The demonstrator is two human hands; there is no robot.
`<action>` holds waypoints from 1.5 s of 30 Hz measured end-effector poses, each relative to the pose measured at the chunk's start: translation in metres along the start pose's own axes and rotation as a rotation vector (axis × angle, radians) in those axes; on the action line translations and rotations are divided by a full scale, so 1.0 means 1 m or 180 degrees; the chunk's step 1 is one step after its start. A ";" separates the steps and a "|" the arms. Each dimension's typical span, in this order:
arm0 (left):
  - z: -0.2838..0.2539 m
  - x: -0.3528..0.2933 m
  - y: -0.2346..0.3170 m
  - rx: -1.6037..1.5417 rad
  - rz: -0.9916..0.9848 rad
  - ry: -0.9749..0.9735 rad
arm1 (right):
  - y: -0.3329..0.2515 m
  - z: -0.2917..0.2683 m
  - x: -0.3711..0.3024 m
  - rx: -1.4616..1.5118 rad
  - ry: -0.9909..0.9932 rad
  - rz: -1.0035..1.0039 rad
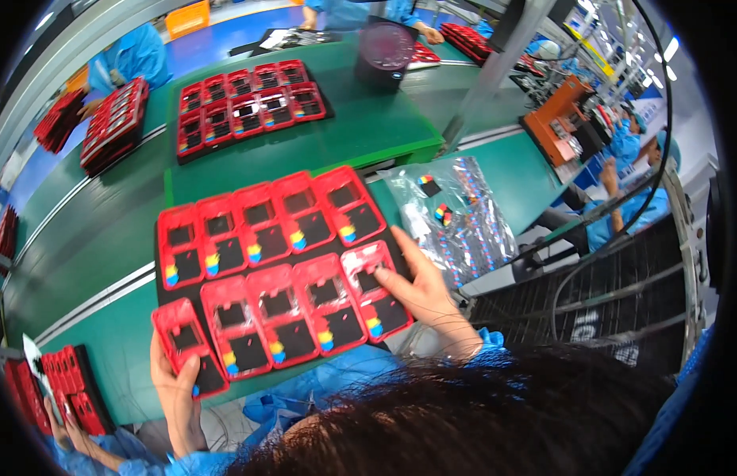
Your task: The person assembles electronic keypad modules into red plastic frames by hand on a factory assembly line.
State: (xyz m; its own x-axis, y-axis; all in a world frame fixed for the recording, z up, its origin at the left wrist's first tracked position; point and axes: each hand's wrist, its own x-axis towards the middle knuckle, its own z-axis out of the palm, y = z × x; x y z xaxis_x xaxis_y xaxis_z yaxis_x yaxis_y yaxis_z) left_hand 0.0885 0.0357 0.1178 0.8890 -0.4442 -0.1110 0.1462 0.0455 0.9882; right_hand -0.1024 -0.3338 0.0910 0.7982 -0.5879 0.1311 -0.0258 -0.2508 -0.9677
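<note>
My left hand [174,389] and my right hand [424,293] hold a black tray [174,293] by its two ends, over the green bench. Two rows of red plastic frames [257,208] lie in it; most show yellow and blue bits low in their openings. At the near-left corner my left thumb presses on a red frame [178,329] that sits slightly askew. The right thumb rests on the near-right frame [368,262], with the fingers around the tray's edge. Beside the right hand lies a clear plastic bag [483,214] of small multicoloured pieces, two dark coloured-tipped pieces on top.
Another tray of red frames [245,103] lies on a raised green board [360,127] with a dark bin [384,55]. A metal post [487,75] rises behind the bag. Co-workers in blue sleeves handle red trays [114,123] at far left and near left.
</note>
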 end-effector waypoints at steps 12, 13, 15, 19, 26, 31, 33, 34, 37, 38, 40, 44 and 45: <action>0.045 0.185 0.059 0.0172 0.0926 -0.0405 | -0.009 -0.006 0.205 0.0019 0.0068 -0.0793; 0.045 0.212 0.061 0.0200 0.0953 -0.0441 | -0.011 -0.003 0.228 0.0032 0.0027 -0.0817; 0.042 0.263 0.061 0.0147 0.0954 -0.0532 | -0.012 0.008 0.276 0.0406 -0.0430 -0.0827; 0.037 0.372 0.050 0.0348 0.0886 -0.0371 | 0.016 0.025 0.364 -0.0506 -0.0136 -0.1418; 0.005 0.481 0.014 0.0461 0.0722 -0.0406 | 0.045 0.049 0.436 -0.1654 0.0227 -0.1282; 0.010 0.491 -0.016 0.0127 0.0409 0.0264 | 0.064 0.028 0.426 -0.2349 0.0699 -0.1487; 0.012 0.453 -0.023 0.0256 0.0969 0.0533 | 0.057 0.012 0.386 -0.2172 0.0348 -0.1532; -0.001 0.427 -0.026 0.0200 0.1325 0.0654 | 0.040 0.006 0.357 -0.1915 0.0029 -0.1643; 0.062 0.355 -0.025 0.0331 0.2329 0.0474 | 0.008 -0.071 0.255 -0.1976 -0.0504 -0.1586; 0.070 0.317 -0.024 0.0535 0.2407 0.0508 | 0.006 -0.079 0.231 -0.2109 -0.0718 -0.1571; 0.082 0.252 -0.032 0.0860 0.2697 0.0398 | 0.004 -0.095 0.186 -0.2256 -0.0999 -0.1456; 0.085 0.173 -0.059 0.2117 0.3256 -0.1000 | 0.008 -0.133 0.118 -0.2757 -0.1081 -0.0794; 0.093 0.161 -0.066 0.2385 0.3106 -0.1499 | 0.013 -0.136 0.109 -0.2870 -0.1007 -0.0453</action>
State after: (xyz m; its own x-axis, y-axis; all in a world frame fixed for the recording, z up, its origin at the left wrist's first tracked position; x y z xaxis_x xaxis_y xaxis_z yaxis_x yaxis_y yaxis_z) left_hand 0.1814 -0.1217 0.0442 0.2338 -0.7854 0.5731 -0.8752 0.0868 0.4760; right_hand -0.0979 -0.5056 0.1221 0.9514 -0.3049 0.0427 -0.2632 -0.8775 -0.4009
